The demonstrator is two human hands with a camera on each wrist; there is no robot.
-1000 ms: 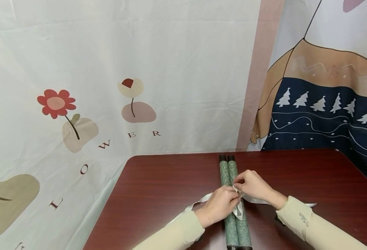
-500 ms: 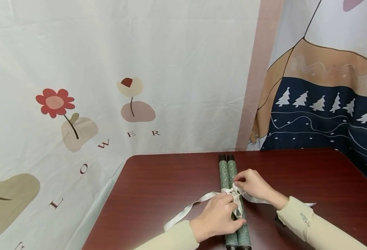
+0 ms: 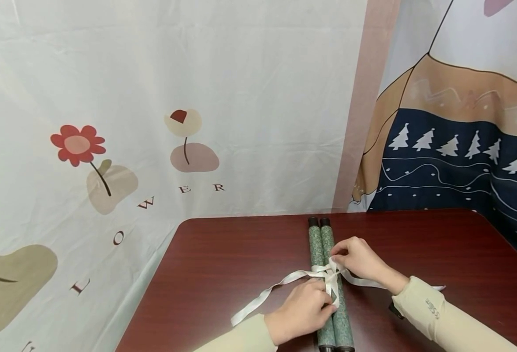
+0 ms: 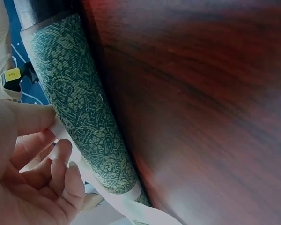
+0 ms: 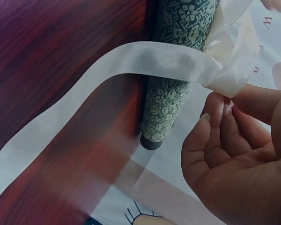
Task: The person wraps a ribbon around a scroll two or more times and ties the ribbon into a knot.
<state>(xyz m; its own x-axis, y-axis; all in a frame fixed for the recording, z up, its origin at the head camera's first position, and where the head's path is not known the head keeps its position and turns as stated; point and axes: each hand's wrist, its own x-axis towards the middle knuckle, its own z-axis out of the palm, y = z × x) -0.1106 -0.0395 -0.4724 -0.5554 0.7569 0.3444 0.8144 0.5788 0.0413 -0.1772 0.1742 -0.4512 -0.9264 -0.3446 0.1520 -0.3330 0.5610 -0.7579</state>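
Observation:
Two green brocade scrolls with dark end knobs lie side by side, lengthwise, on a dark red table. A white satin ribbon wraps their middle and forms a bow on top. In the head view my left hand pinches the bow's near loop over the scrolls. My right hand pinches the far loop; the right wrist view shows that loop's ribbon between thumb and fingertip. In the left wrist view, the thumb and index finger of my left hand meet beside the patterned scroll.
One ribbon tail trails left over the table, another runs right past the right wrist. A pale curtain with flower prints hangs behind the table, and a dark blue curtain with white trees stands at the right.
My left hand has come away from the knot, opened, then drawn back nearer and pinched the near loop, uncovering the bow. My right hand stays at the far loop, barely shifting.

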